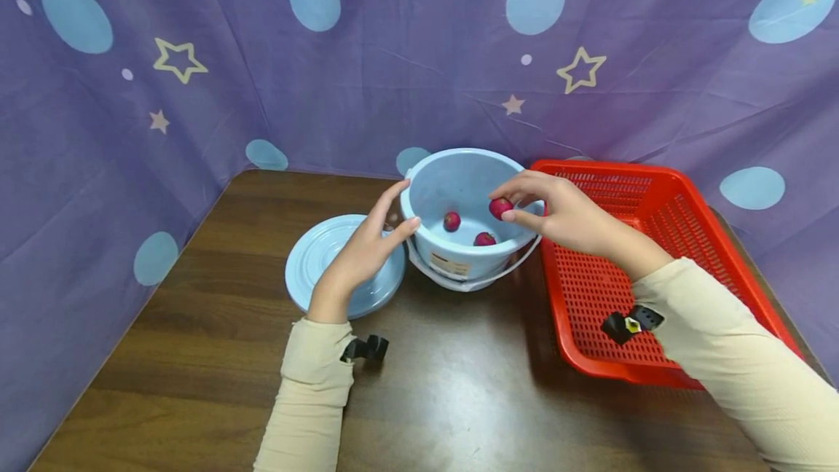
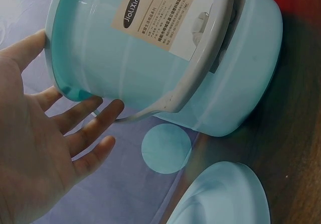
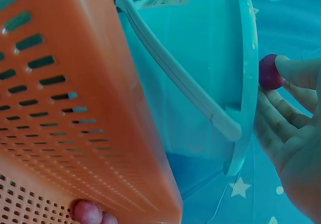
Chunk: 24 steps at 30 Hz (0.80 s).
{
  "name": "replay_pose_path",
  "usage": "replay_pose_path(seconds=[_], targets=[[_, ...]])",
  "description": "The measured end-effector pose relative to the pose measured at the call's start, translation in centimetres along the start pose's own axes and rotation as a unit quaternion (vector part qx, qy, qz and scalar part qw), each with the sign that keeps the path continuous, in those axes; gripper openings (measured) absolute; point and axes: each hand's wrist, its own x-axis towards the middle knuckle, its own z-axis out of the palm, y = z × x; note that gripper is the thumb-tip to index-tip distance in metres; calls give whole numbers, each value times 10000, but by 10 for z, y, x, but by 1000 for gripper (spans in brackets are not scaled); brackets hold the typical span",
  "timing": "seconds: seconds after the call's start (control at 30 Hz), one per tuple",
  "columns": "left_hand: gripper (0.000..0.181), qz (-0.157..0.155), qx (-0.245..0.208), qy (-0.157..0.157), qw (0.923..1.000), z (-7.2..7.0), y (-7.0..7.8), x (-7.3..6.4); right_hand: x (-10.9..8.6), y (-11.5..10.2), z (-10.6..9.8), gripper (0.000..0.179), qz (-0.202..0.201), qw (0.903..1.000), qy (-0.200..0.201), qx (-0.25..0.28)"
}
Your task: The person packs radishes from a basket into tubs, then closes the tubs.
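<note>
A light blue bucket [image 1: 435,239] with a white handle stands on the table, two red radishes [image 1: 451,221] visible on its bottom. Over the right part of its opening, my right hand [image 1: 557,213] pinches another radish [image 1: 501,207] between thumb and fingers. The right wrist view has this held radish [image 3: 270,72] just beyond the bucket's rim [image 3: 250,73]. My left hand [image 1: 363,250] is at the bucket's left side, thumb and fingers spread, fingertips right at the rim. In the left wrist view, the left hand's fingers [image 2: 83,138] extend loosely beside the bucket wall.
A red perforated basket [image 1: 564,312] stands to the right of the bucket, under my right forearm. Radishes [image 3: 88,213] lie in it in the right wrist view. The bucket's round blue lid [image 1: 314,253] lies on the table [image 1: 197,355] at left. A purple patterned cloth [image 1: 367,93] hangs behind.
</note>
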Motion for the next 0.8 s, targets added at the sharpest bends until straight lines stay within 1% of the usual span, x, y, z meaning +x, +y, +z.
replay_pose_path(seconds=[0.17,0.27,0.5,0.8], targets=[[67,71,43,5,10000,1,-1,1,1,0,5,29,55,9998,-180,25],[66,115,73,0,9999,2,-1,1,0,1,7,27,78,9996,-269,-79],[66,42,124,-43,9999,2,-1,1,0,1,11,25,160,9987,-444,-211],[66,36,135,-30,9999,1,0,0,0,1,11,25,100,9984,-477,-303]])
